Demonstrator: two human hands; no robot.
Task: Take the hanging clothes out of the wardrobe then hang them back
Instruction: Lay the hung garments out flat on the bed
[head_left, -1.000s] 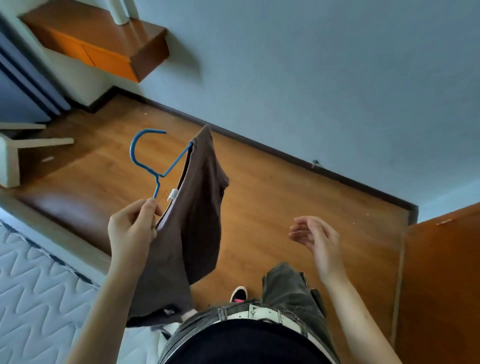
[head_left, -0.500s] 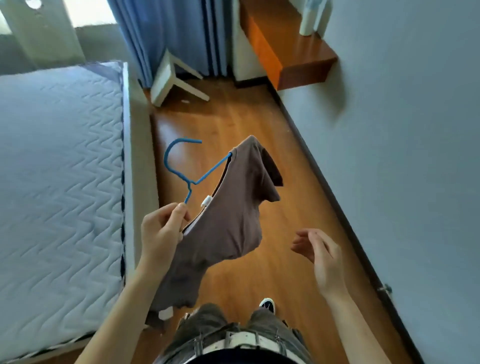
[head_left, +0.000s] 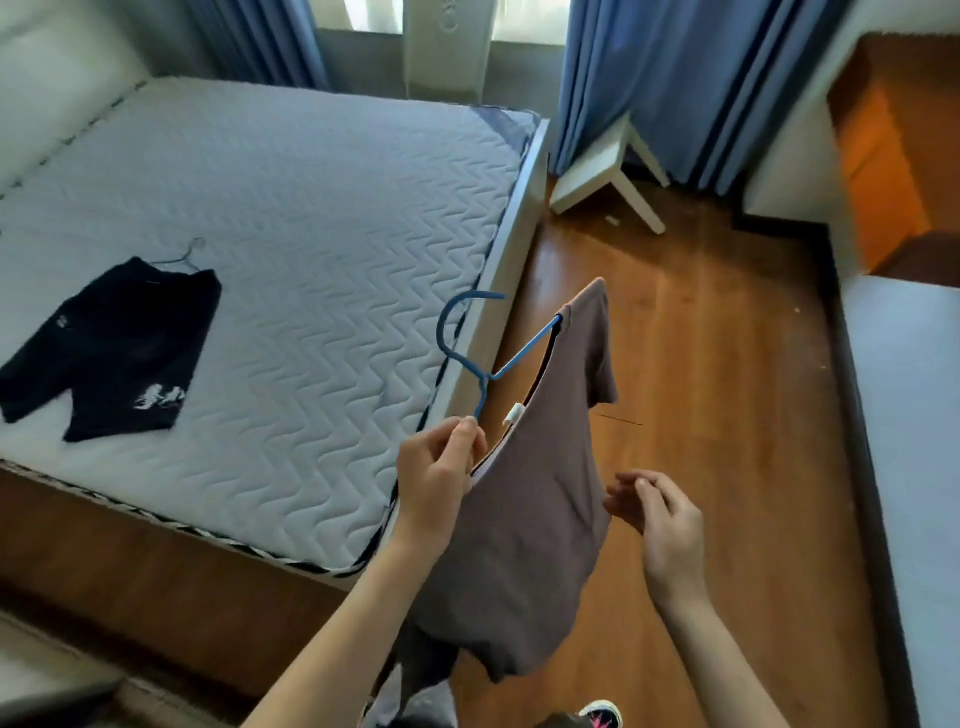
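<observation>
A: What changed since half a second ago?
B: Swung left, the view now takes in the whole mattress (head_left: 322, 218), with dark shorts (head_left: 111, 345) on a wire hanger at frame left.
A: And nearest?
B: Lower centre, the left hand (head_left: 439, 480) pinches the blue hanger (head_left: 480, 358) below its hook; a brown T-shirt (head_left: 540, 499) hangs from it over the wood floor (head_left: 727, 415).
A: The right hand (head_left: 662, 525)?
B: Loosely curled, empty, just beside the shirt.
A: Farther off?
B: White stool (head_left: 605, 171), blue curtains (head_left: 691, 78), upper right.

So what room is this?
Most likely a bedroom: a big bed with black shorts lying on it, blue curtains at the window, and a brown shirt on a hanger.
</observation>
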